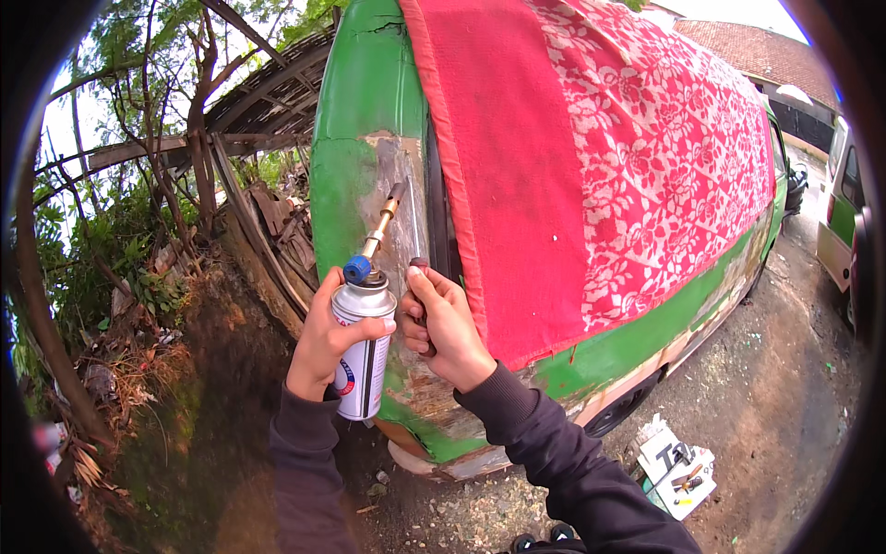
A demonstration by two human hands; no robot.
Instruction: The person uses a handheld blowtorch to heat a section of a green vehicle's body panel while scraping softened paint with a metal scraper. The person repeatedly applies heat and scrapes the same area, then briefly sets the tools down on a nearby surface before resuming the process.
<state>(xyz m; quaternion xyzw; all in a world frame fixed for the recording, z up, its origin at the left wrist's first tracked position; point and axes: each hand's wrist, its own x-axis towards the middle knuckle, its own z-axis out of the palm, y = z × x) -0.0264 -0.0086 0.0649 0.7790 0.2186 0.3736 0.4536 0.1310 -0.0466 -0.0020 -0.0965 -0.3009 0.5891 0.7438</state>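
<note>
My left hand (pixel 332 339) is wrapped around a white gas canister (pixel 363 374) topped by a brass blowtorch head (pixel 379 232) with a blue knob (pixel 357 269). The nozzle points up towards the worn, partly stripped corner pillar (pixel 394 163) of a green van (pixel 353 104). Just right of the canister, my right hand (pixel 443 325) grips a thin metal tool (pixel 415 221), perhaps a screwdriver or scraper, its shaft rising near the pillar; most of its handle is hidden by my fingers. Whether the torch is lit cannot be seen.
A red floral cloth (pixel 519 173) drapes over the van's side. Several hand tools lie on a white board (pixel 682 478) on the ground at lower right. Trees (pixel 201 124) and debris stand left beside a wooden shed roof (pixel 277 90). Another vehicle (pixel 841 201) is at far right.
</note>
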